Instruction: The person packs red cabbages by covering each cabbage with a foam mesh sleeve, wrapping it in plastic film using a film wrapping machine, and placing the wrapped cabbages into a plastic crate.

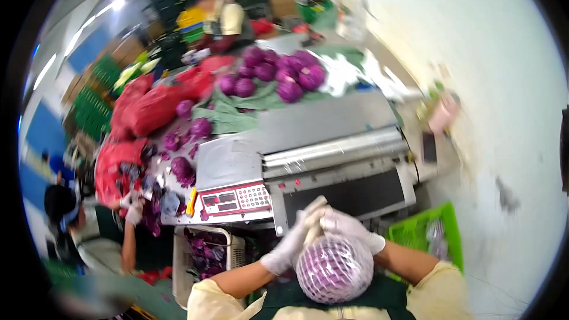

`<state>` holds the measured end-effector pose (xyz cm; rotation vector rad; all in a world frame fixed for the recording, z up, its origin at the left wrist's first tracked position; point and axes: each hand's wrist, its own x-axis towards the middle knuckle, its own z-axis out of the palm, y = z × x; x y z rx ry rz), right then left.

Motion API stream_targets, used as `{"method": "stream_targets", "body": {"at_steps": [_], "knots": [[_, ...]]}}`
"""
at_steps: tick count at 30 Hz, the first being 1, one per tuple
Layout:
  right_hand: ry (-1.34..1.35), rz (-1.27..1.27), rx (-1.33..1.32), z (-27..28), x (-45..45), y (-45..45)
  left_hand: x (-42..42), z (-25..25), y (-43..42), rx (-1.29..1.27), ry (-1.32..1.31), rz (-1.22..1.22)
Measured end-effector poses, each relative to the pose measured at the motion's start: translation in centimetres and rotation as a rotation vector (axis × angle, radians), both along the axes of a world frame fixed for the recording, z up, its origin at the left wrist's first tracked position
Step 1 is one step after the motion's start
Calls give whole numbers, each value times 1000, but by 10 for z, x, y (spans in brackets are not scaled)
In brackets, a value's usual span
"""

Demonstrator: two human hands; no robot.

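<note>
A purple cabbage in a white foam net, with a glossy clear layer over it, is close against my apron. My left hand, in a thin white glove, is closed at the cabbage's far side around the gathered pale end of the wrapping. Beside it, my gloved right hand is closed on the same bunched end, the fingers of both hands nearly meeting. Just beyond my hands lies the dark plate of a film wrapping machine, with a silver roll behind it.
Left of the machine stands a scale with a red panel. Purple cabbages are piled on green cloth farther back. A white basket of purple leaves and a green crate flank me. A co-worker handles leaves at left.
</note>
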<state>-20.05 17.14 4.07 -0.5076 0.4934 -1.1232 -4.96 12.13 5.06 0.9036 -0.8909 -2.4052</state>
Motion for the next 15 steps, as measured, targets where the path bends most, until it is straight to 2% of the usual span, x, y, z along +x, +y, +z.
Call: {"method": "stream_targets", "body": {"at_steps": [2, 4, 6, 8, 9, 12, 13, 14, 15], "knots": [[543, -465, -112, -28, -6, 21, 26, -11, 11, -156, 179, -237], [856, -553, -31, -22, -19, 61, 33, -15, 17, 291, 80, -264], [695, -399, 240, -13, -34, 100, 36, -31, 26, 285, -63, -203], [273, -263, 394, -21, -51, 137, 9, -40, 26, 344, -83, -213], [209, -322, 423, -25, -54, 150, -11, -42, 28, 325, -41, -261], [-2, -567, 362, -52, -71, 180, -78, -49, 56, -231, -46, -470], [161, -751, 270, -81, -78, 188, -105, -52, 71, -286, -86, -577], [155, -779, 274, -91, -92, 201, -130, -55, 85, -346, -124, -681], [16, -830, 247, -99, -112, 221, -144, -60, 97, -382, -90, -731]]}}
